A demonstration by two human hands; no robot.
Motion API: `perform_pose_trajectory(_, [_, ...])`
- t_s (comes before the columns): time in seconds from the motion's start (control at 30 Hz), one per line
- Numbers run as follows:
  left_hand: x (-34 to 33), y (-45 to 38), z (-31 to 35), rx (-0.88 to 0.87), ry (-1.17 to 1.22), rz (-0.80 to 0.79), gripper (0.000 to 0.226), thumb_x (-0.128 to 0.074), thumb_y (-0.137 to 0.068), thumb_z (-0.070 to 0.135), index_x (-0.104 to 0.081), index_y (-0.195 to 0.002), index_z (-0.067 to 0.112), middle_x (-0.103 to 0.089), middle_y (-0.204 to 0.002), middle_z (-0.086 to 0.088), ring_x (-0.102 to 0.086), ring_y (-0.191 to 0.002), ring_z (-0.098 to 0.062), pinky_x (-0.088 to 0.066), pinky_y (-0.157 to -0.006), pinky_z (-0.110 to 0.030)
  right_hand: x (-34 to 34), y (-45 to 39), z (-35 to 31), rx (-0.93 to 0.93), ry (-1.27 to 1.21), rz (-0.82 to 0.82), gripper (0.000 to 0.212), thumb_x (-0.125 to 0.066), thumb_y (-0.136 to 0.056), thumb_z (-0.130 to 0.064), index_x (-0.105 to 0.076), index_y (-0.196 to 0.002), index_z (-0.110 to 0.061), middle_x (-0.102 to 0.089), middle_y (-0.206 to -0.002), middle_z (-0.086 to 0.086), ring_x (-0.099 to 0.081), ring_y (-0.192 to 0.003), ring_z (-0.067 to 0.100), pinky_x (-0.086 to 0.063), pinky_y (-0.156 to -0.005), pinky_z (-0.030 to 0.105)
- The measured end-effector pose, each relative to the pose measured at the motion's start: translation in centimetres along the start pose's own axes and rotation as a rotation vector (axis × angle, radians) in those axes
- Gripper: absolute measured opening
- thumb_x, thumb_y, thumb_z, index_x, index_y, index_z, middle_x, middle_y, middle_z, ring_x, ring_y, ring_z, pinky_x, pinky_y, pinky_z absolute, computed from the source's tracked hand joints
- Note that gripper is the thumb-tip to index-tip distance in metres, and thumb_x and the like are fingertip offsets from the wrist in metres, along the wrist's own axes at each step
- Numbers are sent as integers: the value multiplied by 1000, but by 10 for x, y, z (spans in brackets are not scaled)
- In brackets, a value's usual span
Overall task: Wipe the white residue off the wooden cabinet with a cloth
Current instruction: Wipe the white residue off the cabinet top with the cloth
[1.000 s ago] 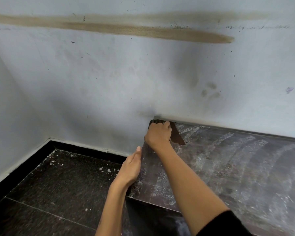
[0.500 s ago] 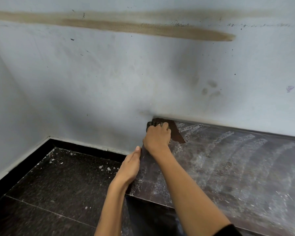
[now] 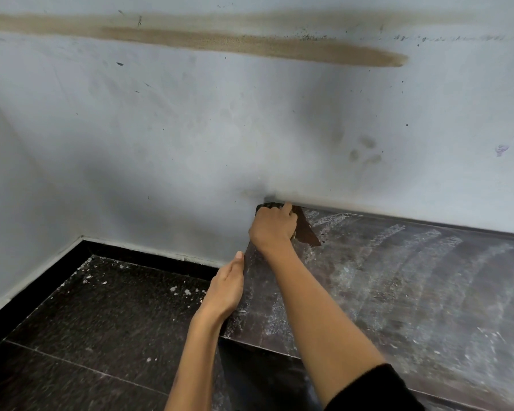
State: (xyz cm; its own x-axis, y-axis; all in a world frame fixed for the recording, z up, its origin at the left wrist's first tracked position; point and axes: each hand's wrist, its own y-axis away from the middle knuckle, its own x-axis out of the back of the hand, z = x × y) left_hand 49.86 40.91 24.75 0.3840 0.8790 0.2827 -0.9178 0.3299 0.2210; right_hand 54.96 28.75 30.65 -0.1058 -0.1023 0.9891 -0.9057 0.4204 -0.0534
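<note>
My biggest worry is the back-left corner of the wooden cabinet (image 3: 398, 277): the right hand (image 3: 275, 226) works hard against the wall (image 3: 190, 129) there, and if I push the cloth (image 3: 304, 231) further left it could slip off the cabinet edge and drop to the dark floor (image 3: 101, 307). I also judge that a dry pass may only smear the white residue (image 3: 353, 280) into more arcs instead of lifting it, since pale curved streaks cover most of the top. Pressing too close to the wall could drag residue onto the paint, which is already marked with a long brown stain (image 3: 250, 46). White flecks already lie on the floor near the cabinet, so sweeping off the left edge would add to them.

The right grip is closed around the bunched brown cloth, fingers curled over it, with 1 fingertip poking toward the wall line. A loose flap of the cloth trails to the right on the surface. The left hand (image 3: 226, 289) is flat, fingers straight and together, resting along the cabinet's left edge as a brace; it holds nothing. The cloth sits at the far left corner of the cabinet top, touching the wall junction.
</note>
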Motion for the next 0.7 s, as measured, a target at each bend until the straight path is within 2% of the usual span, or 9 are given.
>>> perform_pose_trajectory(0.17, [0,1,-2,1,-19,-7,67,-19,-89,66,-41,-141,29,-42,-146,4,-35,-136,-16,-27,-114,-44,7,-16,3,-9,-24,-27,30,-48,-91,-21,-57,-118,-12,-56,-126,9,-28,-129,34,-34,-98,38])
perform_pose_trajectory(0.33, [2,3,3,21,35,13,64,-21,-93,63,-44,-140,26,-44,-144,4,-39,-134,-16,-29,-113,-43,8,-20,10,30,-25,8,27,-43,-92,-17,-59,-113,-10,-59,-121,11,-31,-127,35,-36,-98,39])
perform_pose_trajectory(0.43, [3,5,6,15,60,-20,56,-18,-96,58,-59,-124,31,-56,-131,5,-48,-124,-14,-34,-110,-40,3,-6,9,37,-3,16,26,-43,-93,-18,-58,-113,-12,-59,-121,10,-31,-127,34,-35,-98,39])
perform_pose_trajectory(0.5, [2,8,10,9,90,-15,47,-18,-99,50,-61,-112,37,-58,-119,10,-51,-117,-10,-35,-107,-34,0,5,6,39,15,8,27,-46,-92,-21,-56,-116,-13,-57,-123,9,-31,-127,33,-35,-98,38])
perform_pose_trajectory(0.6, [0,12,15,-12,134,0,50,-18,-101,47,-55,-125,23,-50,-112,10,-46,-114,-8,-33,-105,-30,3,12,4,19,-3,2,29,-50,-91,-23,-56,-118,-13,-56,-124,8,-32,-127,32,-36,-95,37])
perform_pose_trajectory(0.7, [2,14,15,-7,131,3,56,-17,-100,48,-50,-132,16,-50,-109,9,-47,-114,-10,-33,-103,-29,8,9,6,-1,-52,31,26,-51,-91,-24,-58,-114,-13,-58,-122,8,-35,-125,33,-37,-90,36])
